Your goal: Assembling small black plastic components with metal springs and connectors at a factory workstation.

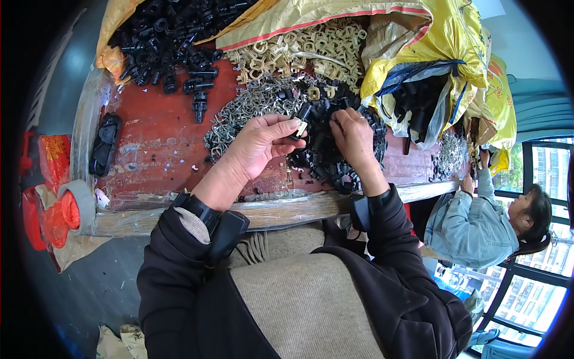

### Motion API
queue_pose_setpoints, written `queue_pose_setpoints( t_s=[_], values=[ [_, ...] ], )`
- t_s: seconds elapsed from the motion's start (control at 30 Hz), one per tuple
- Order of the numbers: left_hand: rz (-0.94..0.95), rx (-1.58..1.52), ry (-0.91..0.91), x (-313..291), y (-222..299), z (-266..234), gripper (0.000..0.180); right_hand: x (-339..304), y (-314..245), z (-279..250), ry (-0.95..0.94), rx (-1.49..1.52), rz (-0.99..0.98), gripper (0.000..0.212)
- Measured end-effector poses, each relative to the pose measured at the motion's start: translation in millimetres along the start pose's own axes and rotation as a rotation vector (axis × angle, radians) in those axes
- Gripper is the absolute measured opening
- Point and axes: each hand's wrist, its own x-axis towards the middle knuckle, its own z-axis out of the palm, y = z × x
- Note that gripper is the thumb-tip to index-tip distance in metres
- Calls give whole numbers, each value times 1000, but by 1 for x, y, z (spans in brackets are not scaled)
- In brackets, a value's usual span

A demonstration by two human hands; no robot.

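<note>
While the left hand [257, 143] pinches 1 small black plastic tube with a cream tip [301, 121] between closed fingers, the right hand [354, 139] curls its fingers into the heap of black plastic parts [326, 157] just beneath them on the red bench [155, 143].

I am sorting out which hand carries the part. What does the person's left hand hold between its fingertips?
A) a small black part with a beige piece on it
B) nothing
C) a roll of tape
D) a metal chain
A: the left hand pinches a small black part with a beige piece above the red table.
</note>
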Motion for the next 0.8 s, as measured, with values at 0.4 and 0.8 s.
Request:
queue_pose_setpoints(
  t_s=[0.4,0.8],
  values=[
    [0,-4,11,0,0,1,15,-3,2,-1,120,215,-6,13],
    [-5,-15,37,1,-2,1,15,-10,-14,-14,-117,1568,538,12]
  ],
)
